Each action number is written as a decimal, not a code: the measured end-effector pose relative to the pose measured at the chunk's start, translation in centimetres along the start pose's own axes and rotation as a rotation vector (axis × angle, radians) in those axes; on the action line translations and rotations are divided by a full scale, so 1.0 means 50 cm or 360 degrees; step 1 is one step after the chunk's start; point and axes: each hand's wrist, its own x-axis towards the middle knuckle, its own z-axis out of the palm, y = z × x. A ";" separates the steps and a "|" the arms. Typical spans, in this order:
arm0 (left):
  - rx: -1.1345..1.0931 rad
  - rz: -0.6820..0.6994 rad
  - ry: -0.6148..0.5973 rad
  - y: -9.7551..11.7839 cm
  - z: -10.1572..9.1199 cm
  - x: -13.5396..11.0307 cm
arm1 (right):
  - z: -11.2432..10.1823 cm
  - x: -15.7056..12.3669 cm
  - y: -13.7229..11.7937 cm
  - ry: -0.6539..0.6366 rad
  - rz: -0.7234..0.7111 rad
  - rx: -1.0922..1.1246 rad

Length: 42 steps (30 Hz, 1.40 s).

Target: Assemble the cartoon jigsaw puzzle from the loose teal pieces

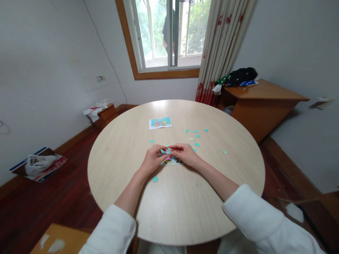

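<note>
A partly joined jigsaw puzzle [173, 162], pink, white and teal, lies on the round table under my fingers, which hide much of it. My left hand [153, 158] is closed on its left side, thumb and fingers around some joined pieces. From the right, my right hand [185, 154] pinches a teal puzzle piece [168, 151] at the top of that same section. The two hands nearly touch at the fingertips. One loose teal piece [155, 179] lies nearer to me, below my left hand. Another teal piece [151, 141] sits just beyond that hand.
A picture card [160, 122] lies farther back on the round table [119, 165]. Several loose pieces [196, 131] are scattered to the right, with a pale one [224, 151] farther out. A wooden desk [265, 91] bearing dark cloth stands at the back right.
</note>
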 end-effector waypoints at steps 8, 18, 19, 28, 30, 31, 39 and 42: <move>0.0053 0.0029 0.0005 -0.004 -0.002 0.001 | 0.002 0.000 0.002 0.0003 0.0014 0.0009; 0.0037 -0.0038 -0.0016 -0.004 -0.005 0.002 | 0.005 -0.002 -0.003 0.0026 0.0036 0.0050; 0.0038 -0.0064 0.0003 -0.006 -0.009 0.004 | 0.005 -0.002 -0.003 0.0046 0.0023 0.0024; 0.0212 -0.0421 0.0289 -0.083 -0.041 0.020 | -0.007 -0.009 -0.018 0.0312 -0.0419 -0.0907; 0.0278 -0.0434 0.0267 -0.093 -0.041 0.020 | -0.007 -0.010 -0.016 0.0272 -0.0512 -0.1076; 0.0301 -0.0435 0.0258 -0.095 -0.041 0.019 | -0.006 -0.010 -0.013 0.0239 -0.0524 -0.1130; 0.0397 -0.0374 0.0183 -0.087 -0.041 0.019 | -0.009 -0.006 0.006 -0.0033 -0.0494 -0.1367; 0.0416 -0.0364 0.0175 -0.090 -0.039 0.019 | -0.007 -0.008 0.007 -0.0116 -0.0456 -0.1538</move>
